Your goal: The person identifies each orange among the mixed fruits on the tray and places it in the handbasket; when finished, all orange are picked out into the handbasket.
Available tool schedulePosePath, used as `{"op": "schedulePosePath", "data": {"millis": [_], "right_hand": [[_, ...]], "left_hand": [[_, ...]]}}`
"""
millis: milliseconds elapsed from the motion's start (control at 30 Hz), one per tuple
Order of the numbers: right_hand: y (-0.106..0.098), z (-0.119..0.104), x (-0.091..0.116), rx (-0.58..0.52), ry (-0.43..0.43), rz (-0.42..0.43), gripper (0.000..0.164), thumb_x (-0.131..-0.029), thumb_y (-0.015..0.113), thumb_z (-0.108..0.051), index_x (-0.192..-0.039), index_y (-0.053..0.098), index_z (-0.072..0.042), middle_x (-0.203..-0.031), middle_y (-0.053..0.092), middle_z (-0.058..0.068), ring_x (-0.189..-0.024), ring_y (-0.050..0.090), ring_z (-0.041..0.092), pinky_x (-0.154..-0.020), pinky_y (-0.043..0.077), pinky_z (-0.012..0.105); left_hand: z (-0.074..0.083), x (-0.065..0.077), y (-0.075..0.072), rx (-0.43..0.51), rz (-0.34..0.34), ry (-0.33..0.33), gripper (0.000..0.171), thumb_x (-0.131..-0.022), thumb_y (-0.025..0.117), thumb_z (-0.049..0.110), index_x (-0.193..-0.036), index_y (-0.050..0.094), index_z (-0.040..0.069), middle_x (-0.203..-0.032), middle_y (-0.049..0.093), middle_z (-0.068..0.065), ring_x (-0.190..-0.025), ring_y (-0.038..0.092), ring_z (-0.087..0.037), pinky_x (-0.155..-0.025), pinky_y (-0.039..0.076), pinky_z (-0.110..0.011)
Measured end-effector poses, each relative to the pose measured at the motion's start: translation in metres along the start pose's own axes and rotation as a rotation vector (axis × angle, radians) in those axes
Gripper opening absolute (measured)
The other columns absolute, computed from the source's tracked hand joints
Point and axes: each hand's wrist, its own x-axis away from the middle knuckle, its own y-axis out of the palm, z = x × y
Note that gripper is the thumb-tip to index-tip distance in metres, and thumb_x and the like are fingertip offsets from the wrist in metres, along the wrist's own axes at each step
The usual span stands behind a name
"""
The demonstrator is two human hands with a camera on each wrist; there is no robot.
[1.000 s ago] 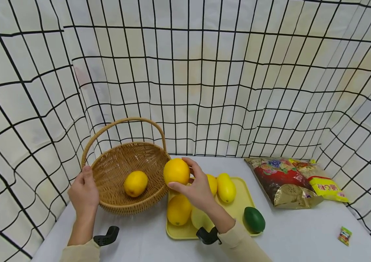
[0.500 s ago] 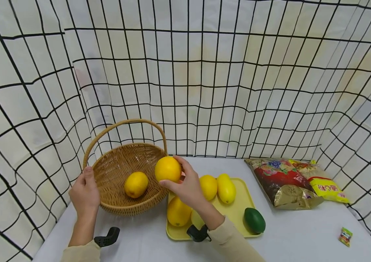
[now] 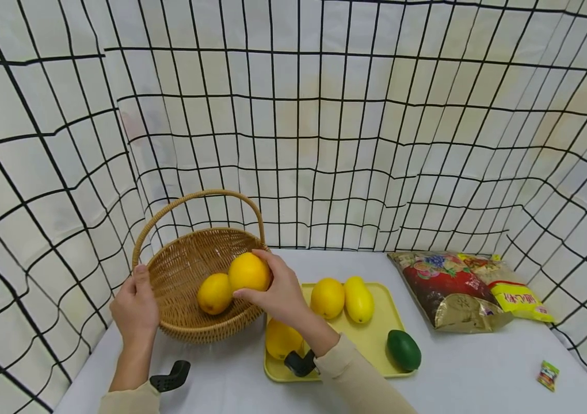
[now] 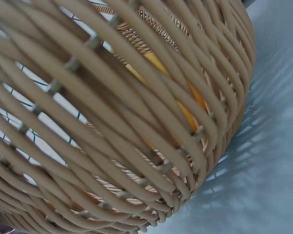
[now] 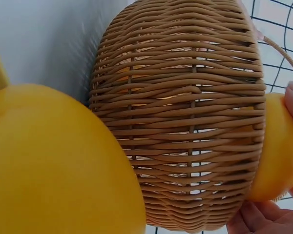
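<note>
My left hand [image 3: 135, 307] grips the rim of a brown wicker basket [image 3: 182, 259] at the foot of its arched handle. The basket tilts toward me, and one oval yellow fruit [image 3: 214, 294] lies inside. Held between the thumb and fingers of my right hand [image 3: 285, 290] is a round orange [image 3: 248, 272], just over the basket's right rim, overlapping the fruit inside in the head view. In the right wrist view the orange [image 5: 278, 151] shows beyond the wicker wall [image 5: 195, 97]. The left wrist view is filled by the basket's weave [image 4: 112, 122], yellow showing through its gaps.
Right of the basket, a yellow tray [image 3: 371, 345] holds a round orange fruit [image 3: 327, 298], a long yellow fruit [image 3: 359, 300], a large yellow fruit [image 3: 282, 339] and a green avocado-like fruit [image 3: 403, 350]. Food bags [image 3: 443, 287] and a small packet [image 3: 548, 375] lie farther right.
My right hand has carried the orange leftward from above the tray's edge to over the basket's opening. My left hand and the basket stay nearly in place.
</note>
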Motion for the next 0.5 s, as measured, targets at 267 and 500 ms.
{"op": "schedulePosePath", "data": {"millis": [267, 500], "right_hand": [[0.010, -0.007, -0.007, 0.154, -0.052, -0.069, 0.079, -0.075, 0.084, -0.047, -0.141, 0.046, -0.029, -0.135, 0.051, -0.011, -0.111, 0.054, 0.009, -0.089, 0.048, 0.030], [0.013, -0.013, -0.014, 0.177, -0.007, -0.165, 0.080, -0.076, 0.081, -0.050, -0.142, 0.046, -0.022, -0.134, 0.052, -0.009, -0.106, 0.055, 0.008, -0.086, 0.049, 0.027]], "left_hand": [[-0.001, 0.000, 0.000, 0.009, -0.008, -0.006, 0.057, -0.102, 0.043, 0.050, -0.061, 0.038, 0.011, -0.047, 0.028, 0.003, -0.041, 0.020, -0.011, -0.044, 0.016, -0.029], [-0.001, 0.000, 0.001, 0.024, -0.003, 0.007, 0.057, -0.102, 0.043, 0.050, -0.061, 0.039, 0.011, -0.047, 0.029, 0.003, -0.041, 0.019, -0.008, -0.044, 0.016, -0.030]]}}
